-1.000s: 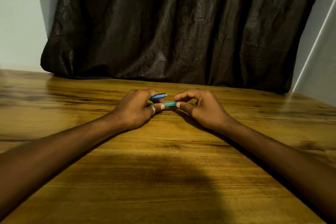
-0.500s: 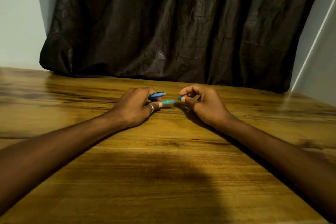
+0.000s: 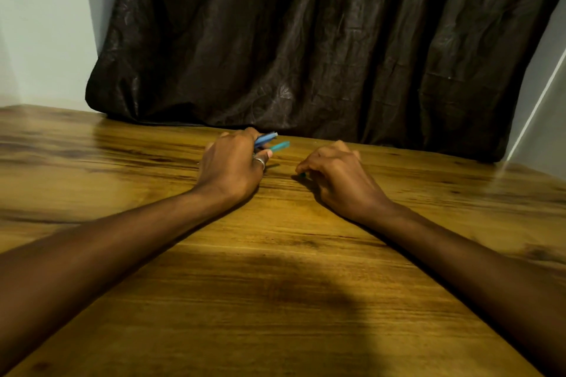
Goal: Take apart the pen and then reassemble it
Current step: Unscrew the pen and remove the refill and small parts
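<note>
Pen parts sit toward the far edge of the wooden desk (image 3: 275, 254), split between two hands. Left hand (image 3: 232, 167), a ring (image 3: 259, 162) on one finger, is closed around a blue cap (image 3: 266, 138) and a teal barrel (image 3: 280, 146), both sticking out to the right above the desk. Right hand (image 3: 340, 176), apart from the left, rests on the wood with fingertips pinched on a small teal piece (image 3: 302, 175). A dark curtain (image 3: 306, 40) hangs behind the far edge

We see a glossy, brown grained wooden table (image 3: 275, 269), a crinkled dark brown curtain (image 3: 306, 40) with a faint sheen, smooth translucent blue plastic pen pieces (image 3: 272, 142), and a shiny metal ring (image 3: 259, 161).
</note>
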### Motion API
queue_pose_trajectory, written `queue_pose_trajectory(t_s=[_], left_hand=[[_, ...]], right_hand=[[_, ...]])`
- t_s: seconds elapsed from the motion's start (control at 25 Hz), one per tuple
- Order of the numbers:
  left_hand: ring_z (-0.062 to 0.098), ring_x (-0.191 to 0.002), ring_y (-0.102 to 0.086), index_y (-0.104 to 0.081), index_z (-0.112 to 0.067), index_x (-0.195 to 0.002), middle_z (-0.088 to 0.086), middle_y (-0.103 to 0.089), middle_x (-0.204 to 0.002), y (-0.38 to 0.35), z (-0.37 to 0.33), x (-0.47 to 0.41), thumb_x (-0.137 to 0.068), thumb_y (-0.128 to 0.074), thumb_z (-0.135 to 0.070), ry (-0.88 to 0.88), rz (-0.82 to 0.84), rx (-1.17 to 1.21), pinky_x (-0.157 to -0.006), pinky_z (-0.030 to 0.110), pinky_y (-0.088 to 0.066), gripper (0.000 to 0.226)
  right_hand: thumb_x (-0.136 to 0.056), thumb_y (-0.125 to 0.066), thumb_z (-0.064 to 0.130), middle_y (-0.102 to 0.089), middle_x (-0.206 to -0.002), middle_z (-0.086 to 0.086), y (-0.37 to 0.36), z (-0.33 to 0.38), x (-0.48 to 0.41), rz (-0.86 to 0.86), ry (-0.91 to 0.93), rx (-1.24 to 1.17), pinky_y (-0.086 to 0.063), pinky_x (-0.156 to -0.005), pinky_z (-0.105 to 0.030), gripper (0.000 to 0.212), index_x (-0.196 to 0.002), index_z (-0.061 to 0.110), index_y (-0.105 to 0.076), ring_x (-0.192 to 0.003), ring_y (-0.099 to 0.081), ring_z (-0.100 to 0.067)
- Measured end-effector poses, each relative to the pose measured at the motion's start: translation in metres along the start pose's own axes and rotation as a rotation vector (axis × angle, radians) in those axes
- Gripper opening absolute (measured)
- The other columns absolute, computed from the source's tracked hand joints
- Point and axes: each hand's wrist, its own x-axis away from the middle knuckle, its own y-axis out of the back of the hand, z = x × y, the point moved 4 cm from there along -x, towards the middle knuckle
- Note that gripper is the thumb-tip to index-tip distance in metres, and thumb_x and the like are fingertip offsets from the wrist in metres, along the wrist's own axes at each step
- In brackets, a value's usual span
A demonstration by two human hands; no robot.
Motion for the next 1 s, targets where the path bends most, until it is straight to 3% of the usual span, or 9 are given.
queue_pose_trajectory(t_s=[0.2,0.52,0.84,1.0], left_hand=[[0.024,-0.104,-0.061,-0.066,-0.019,-0.112,0.004,-0.07,-0.108,-0.002,0.0,-0.001,-0.095,-0.062,-0.033,0.004,0.013,-0.005,-0.087,0.043,-0.05,0.023],[0.023,-0.106,-0.061,-0.067,-0.02,-0.114,0.003,-0.071,-0.109,-0.004,0.001,-0.002,-0.094,-0.063,-0.034,0.011,0.048,0.013,-0.09,0.046,-0.051,0.024],[0.016,-0.1,-0.064,-0.067,-0.023,-0.113,-0.001,-0.071,-0.109,-0.004,0.001,0.0,-0.093,-0.065,-0.034,-0.021,0.108,0.123,-0.086,0.044,-0.056,0.023],[0.009,-0.098,-0.063,-0.068,-0.025,-0.112,-0.006,-0.071,-0.107,-0.003,0.0,-0.001,-0.092,-0.066,-0.034,-0.062,0.135,0.202,-0.084,0.037,-0.055,0.021]], right_hand=[[-0.089,-0.062,0.022,-0.072,-0.104,0.011,-0.006,-0.003,-0.002,0.059,0.003,-0.045,-0.047,-0.086,-0.049,0.024,-0.107,0.034,-0.071,-0.103,-0.058,-0.018],[-0.089,-0.063,0.02,-0.068,-0.105,0.014,-0.007,-0.005,-0.003,0.064,-0.081,-0.151,-0.047,-0.093,-0.049,0.038,-0.126,0.028,-0.057,-0.108,-0.055,-0.018],[-0.091,-0.059,0.016,-0.069,-0.111,0.008,0.002,-0.008,0.002,-0.056,-0.095,-0.106,-0.048,-0.091,-0.047,0.031,-0.12,0.026,-0.062,-0.107,-0.056,-0.019],[-0.095,-0.058,0.015,-0.07,-0.109,0.006,0.02,-0.018,0.0,-0.19,-0.201,-0.145,-0.047,-0.088,-0.034,0.023,-0.115,0.023,-0.067,-0.103,-0.059,-0.015]])
